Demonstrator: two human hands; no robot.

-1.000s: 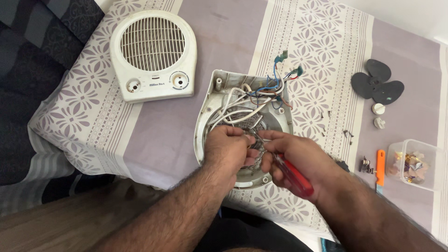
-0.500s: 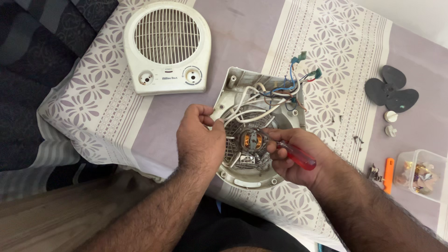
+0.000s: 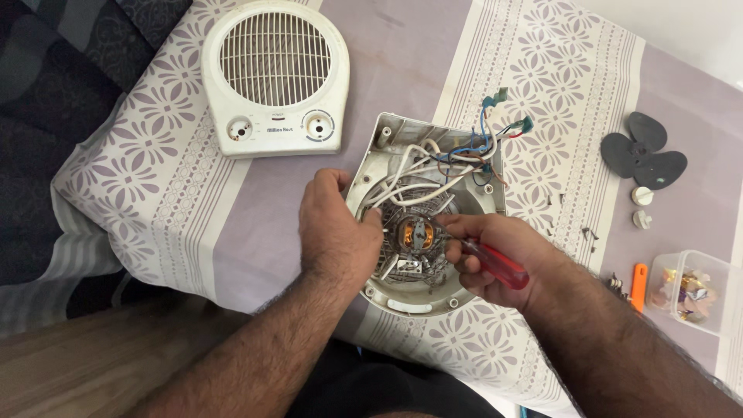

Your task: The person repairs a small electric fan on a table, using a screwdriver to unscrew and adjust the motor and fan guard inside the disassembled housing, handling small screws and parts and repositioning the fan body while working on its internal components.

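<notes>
Bracing the opened white plastic heater housing [image 3: 422, 224] on the patterned tablecloth [image 3: 178, 193], the left hand [image 3: 337, 232] presses curled fingers on its rim; the right hand [image 3: 491, 251] grips a red-handled screwdriver [image 3: 495, 263] at the copper-wound motor [image 3: 414, 234]. Light, rigid shell; loose wires seem fragile, so hold the rim.

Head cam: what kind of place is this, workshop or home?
Likely a home, a table used as a makeshift repair spot. A patterned tablecloth covers it, dark upholstery sits beside it, and an opened fan heater body lies among loose parts, with no workbench.
</notes>
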